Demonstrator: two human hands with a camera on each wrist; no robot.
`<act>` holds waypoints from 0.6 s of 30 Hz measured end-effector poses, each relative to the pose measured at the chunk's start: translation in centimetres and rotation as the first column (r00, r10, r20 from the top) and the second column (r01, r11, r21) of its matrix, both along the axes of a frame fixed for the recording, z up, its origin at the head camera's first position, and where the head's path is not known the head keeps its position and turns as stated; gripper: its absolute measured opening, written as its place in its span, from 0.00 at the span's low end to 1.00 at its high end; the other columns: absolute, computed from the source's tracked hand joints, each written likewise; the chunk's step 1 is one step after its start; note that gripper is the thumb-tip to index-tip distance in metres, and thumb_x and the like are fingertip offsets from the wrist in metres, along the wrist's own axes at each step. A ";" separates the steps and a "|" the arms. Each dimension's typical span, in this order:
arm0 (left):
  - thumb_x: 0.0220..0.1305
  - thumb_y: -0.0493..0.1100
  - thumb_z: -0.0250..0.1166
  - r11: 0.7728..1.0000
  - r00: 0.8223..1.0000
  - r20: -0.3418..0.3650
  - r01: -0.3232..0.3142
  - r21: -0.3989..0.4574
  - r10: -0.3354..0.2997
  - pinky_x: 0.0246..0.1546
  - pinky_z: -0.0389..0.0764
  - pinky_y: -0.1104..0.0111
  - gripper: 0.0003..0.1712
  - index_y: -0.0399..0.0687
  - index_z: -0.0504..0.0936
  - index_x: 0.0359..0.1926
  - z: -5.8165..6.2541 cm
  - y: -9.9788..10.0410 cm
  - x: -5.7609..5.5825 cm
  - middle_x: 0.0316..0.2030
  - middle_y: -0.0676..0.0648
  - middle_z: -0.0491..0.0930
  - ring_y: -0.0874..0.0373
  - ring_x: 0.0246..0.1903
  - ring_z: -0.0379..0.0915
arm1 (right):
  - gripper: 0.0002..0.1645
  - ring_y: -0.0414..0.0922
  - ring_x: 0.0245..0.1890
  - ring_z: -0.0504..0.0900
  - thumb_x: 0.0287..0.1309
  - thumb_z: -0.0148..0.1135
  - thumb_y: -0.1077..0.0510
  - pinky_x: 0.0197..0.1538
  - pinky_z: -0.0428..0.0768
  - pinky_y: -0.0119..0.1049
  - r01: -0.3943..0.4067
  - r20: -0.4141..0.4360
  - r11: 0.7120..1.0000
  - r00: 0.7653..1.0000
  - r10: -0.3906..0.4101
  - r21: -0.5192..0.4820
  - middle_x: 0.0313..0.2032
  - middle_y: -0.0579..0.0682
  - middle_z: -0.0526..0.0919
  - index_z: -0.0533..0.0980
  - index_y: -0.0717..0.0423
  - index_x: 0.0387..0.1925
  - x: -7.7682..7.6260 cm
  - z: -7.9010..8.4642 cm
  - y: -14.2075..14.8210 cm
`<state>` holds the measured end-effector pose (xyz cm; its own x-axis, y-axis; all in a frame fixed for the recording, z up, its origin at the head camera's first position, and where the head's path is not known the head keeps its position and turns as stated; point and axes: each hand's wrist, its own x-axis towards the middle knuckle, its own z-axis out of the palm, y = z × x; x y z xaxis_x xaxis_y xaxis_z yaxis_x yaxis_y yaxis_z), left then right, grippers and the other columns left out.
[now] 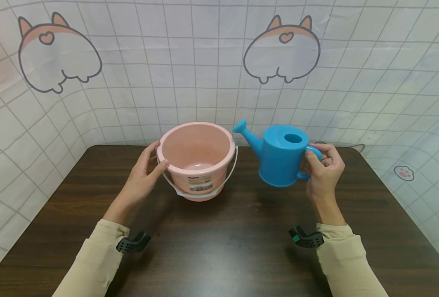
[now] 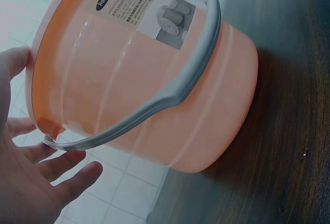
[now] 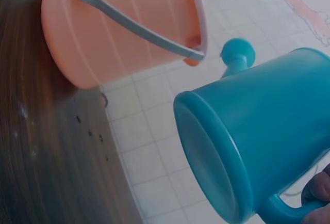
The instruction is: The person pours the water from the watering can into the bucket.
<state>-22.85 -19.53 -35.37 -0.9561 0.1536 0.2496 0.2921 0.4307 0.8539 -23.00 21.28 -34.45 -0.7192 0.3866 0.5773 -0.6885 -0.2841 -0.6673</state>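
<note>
A pink bucket [image 1: 196, 177] with a paper label and a pale handle [image 1: 219, 189] stands towards the back of the table, its mouth facing up. At its left rim, my left hand [image 1: 145, 173] touches with thumb and fingers spread; in the left wrist view the fingers [image 2: 67, 167] lie loosely beside the handle's end. My right hand [image 1: 325, 165] grips the handle of a blue watering can [image 1: 282, 161], pinching it near the top. The can is held off the table, its spout [image 1: 250, 136] pointing left at the bucket. Only a few right fingertips [image 3: 319, 188] appear in the right wrist view.
The dark wooden table [image 1: 212, 247] reaches back to a white gridded cloth [image 1: 204, 62] with cartoon animal prints. A dark band with a device is on each wrist, over pale sleeves [image 1: 93, 260]. Small dark specks lie on the table.
</note>
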 end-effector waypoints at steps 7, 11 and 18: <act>0.70 0.51 0.57 1.000 1.000 -0.016 0.001 -0.012 -0.001 0.63 0.63 0.39 0.39 0.62 0.50 0.75 -0.2 -0.1 -0.2 0.76 0.49 0.48 0.38 0.71 0.53 | 0.06 0.39 0.11 0.64 0.54 0.57 0.75 0.15 0.65 0.26 -0.004 0.024 1.000 1.000 0.004 0.022 0.17 0.48 0.78 0.76 0.67 0.34 0.2 0.3 -0.2; 0.70 0.52 0.57 1.000 1.000 -0.024 -0.004 -0.024 0.004 0.63 0.63 0.38 0.38 0.62 0.50 0.75 -0.3 -0.2 -0.3 0.75 0.48 0.48 0.38 0.71 0.53 | 0.06 0.39 0.11 0.63 0.54 0.57 0.75 0.14 0.65 0.26 -0.007 0.027 0.999 1.000 0.007 0.031 0.17 0.48 0.78 0.76 0.66 0.34 0.4 0.5 -0.2; 0.70 0.53 0.57 1.000 1.000 -0.013 -0.006 -0.021 0.006 0.62 0.64 0.38 0.38 0.63 0.50 0.75 -0.3 -0.2 -0.2 0.75 0.49 0.48 0.38 0.71 0.53 | 0.07 0.39 0.10 0.64 0.53 0.57 0.76 0.14 0.64 0.26 -0.030 0.013 0.999 0.999 0.030 0.024 0.18 0.49 0.80 0.77 0.66 0.33 0.6 0.8 -0.4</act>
